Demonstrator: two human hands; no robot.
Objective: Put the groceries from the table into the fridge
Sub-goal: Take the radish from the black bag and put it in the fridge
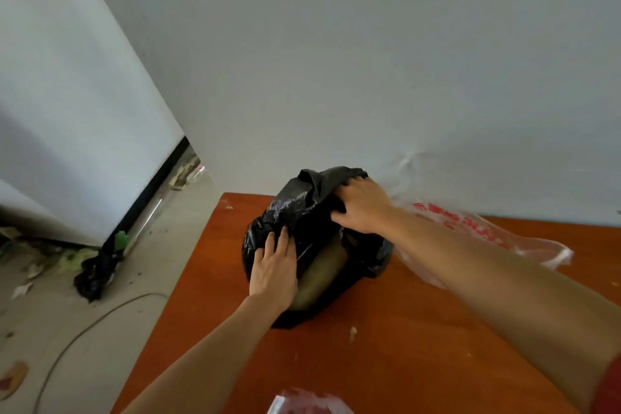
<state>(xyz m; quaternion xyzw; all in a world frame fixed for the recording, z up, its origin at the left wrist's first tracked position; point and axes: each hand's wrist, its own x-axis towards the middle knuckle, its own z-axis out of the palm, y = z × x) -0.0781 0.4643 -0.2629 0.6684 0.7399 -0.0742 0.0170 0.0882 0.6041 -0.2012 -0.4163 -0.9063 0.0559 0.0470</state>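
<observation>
Two hands are on the black bag (pixel 295 212) at the far side of the surface (pixel 386 363). The left hand (pixel 274 265) lies flat on the bag's near side, fingers straight and slightly spread, pressing the film down. The right hand (pixel 361 205) has its fingers curled into the far rim of the mouth, gripping a fold of plastic.

Opening the bag looks to be the step. It is best to use the left palm as an anchor and draw the rim back and down with the right, slowly, since such thin film would likely tear or snag.

Between the hands, just beside the left palm, a smooth, rounded, dull olive-tan grocery item (pixel 319 276) shows through the gap. What it is I cannot tell.

Right of the right hand lies a clear bag (pixel 477 235) with red print. Well to the left of the left hand stands a white cabinet (pixel 67 94), probably the fridge.
</observation>
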